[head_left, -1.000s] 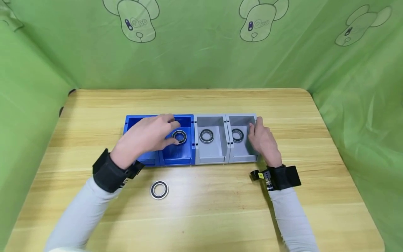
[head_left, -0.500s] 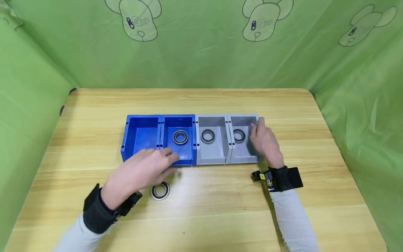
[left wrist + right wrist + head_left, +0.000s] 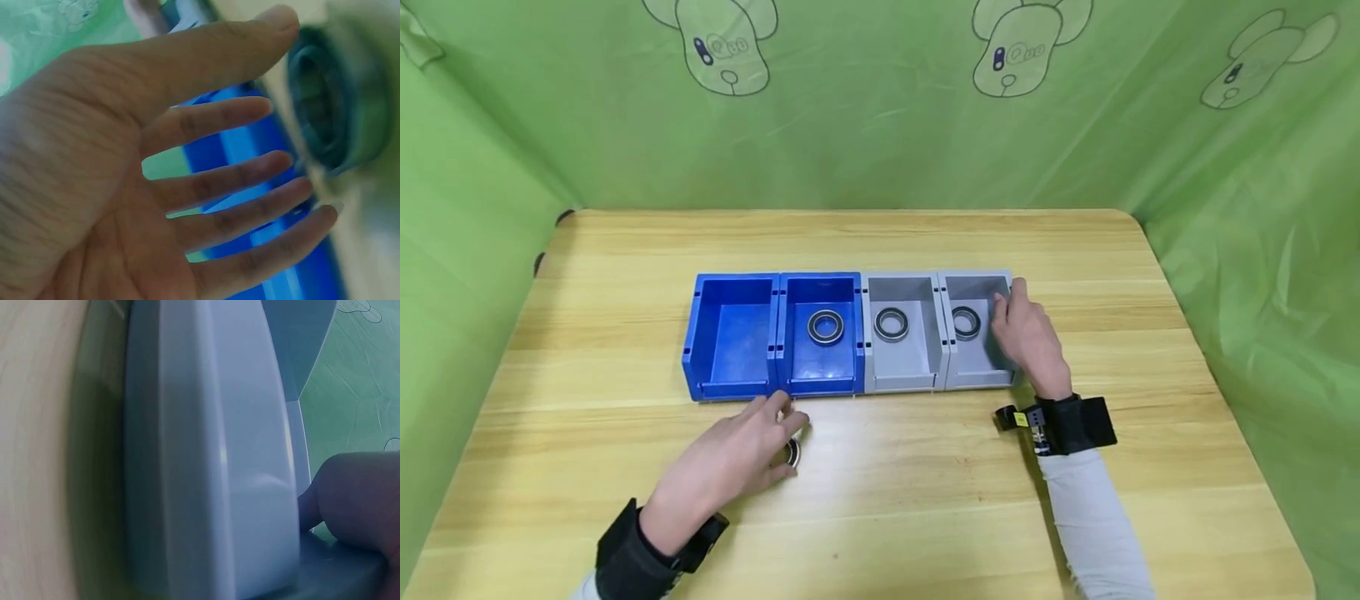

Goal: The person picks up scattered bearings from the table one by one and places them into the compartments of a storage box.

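Note:
My left hand point(image 3: 737, 454) is low over the table in front of the blue bins, its fingers spread around a ring-shaped ball bearing point(image 3: 795, 452) lying on the wood. In the left wrist view that bearing point(image 3: 369, 106) appears just beyond the thumb tip, with the fingers extended. The hand covers most of it in the head view. At the right end of the row, my right hand point(image 3: 1030, 342) grips the side wall of the outer grey bin point(image 3: 981, 382), thumb inside. The right wrist view shows the grey bin point(image 3: 250, 456) close up, with part of the hand point(image 3: 362, 500) at its wall.
Two blue bins and two grey bins stand side by side. Bearings lie in the right blue bin point(image 3: 812, 327), the left grey bin point(image 3: 868, 367) and the outer grey one. The left blue bin point(image 3: 741, 342) shows a bare floor. Green cloth point(image 3: 880, 150) surrounds the table point(image 3: 925, 517).
My left hand has moved from above the blue bins back toward me, down to the bearing on the table. My right hand stays on the grey bin.

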Available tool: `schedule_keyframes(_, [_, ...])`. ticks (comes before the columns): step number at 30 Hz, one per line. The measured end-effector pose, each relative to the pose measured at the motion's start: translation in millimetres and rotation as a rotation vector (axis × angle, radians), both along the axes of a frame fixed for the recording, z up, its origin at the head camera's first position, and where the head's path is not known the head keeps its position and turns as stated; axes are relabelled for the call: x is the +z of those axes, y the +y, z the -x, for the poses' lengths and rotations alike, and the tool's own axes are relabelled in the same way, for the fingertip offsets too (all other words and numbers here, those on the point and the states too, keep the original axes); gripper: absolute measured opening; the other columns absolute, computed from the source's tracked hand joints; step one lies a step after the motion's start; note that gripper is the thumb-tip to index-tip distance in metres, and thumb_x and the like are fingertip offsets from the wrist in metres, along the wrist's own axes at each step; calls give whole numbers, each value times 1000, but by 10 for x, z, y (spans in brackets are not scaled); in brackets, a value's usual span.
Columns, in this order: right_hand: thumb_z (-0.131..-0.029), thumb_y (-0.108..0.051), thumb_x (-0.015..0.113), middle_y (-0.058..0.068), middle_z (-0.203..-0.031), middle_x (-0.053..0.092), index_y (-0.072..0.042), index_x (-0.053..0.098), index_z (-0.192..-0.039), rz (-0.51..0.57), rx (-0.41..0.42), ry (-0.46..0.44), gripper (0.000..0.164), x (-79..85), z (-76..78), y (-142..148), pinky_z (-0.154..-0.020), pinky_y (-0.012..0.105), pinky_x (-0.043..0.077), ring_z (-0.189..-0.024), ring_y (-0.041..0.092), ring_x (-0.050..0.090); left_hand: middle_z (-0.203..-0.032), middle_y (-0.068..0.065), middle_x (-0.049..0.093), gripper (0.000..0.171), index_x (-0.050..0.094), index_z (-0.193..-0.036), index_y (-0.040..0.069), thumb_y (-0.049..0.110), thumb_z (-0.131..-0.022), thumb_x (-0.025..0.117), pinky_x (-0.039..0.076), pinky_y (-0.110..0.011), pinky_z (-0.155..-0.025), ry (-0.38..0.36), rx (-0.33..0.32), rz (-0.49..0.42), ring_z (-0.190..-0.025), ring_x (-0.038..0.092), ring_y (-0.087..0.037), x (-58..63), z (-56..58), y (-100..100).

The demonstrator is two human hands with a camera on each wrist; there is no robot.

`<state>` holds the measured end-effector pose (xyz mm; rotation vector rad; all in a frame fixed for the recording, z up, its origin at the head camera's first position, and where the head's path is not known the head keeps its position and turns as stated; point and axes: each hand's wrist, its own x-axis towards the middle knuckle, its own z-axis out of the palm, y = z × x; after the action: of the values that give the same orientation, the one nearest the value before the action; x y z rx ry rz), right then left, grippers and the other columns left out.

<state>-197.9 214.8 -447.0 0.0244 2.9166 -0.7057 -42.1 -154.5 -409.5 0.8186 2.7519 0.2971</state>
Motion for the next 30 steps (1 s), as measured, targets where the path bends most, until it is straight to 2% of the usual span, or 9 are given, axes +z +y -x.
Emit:
schedule_keyframes(6, [-111,-29,29,15,-70,46,4,38,-125,4,16,12,37,-8,-6,-8,-48,34,36,-57,28,51,-107,-10,59,48,69,-117,9,26,-77,90,56,-33,-73,-25,13,-2,-91,55,-20,-103,-95,9])
schedule_keyframes(11, [-111,-28,28,13,-69,45,5,38,-125,8,21,24,37,-19,-8,1,-47,34,35,-56,27,50,-106,-9,60,42,70,-112,10,22,-77,90,56,-31,-70,29,14,-17,-91,55,-19,-133,-154,-9])
schedule_keyframes(17, [-111,-29,28,14,-70,46,5,38,-126,7,17,30,39,-7,3,-1,-47,34,36,-56,28,52,-100,-7,57,37,71,-110,11,16,-78,88,50,-26,-63,75,23,-44,-88,51,-17,-166,-174,-12])
schedule_keyframes(25, [-110,-29,29,18,-70,49,6,39,-125,-14,12,51,39,8,-5,2,-46,35,37,-57,30,54,-101,-5,55,41,70,-112,12,10,-76,87,48,-25,-62,33,59,-63,-92,50,-18,-169,-200,-20])
schedule_keyframes(30, [-111,-29,29,17,-70,49,6,38,-127,-13,12,36,40,10,-5,12,-47,35,37,-57,30,54,-103,-6,58,40,71,-113,11,10,-76,87,52,-30,-70,29,30,-55,-93,52,-19,-159,-191,-21])
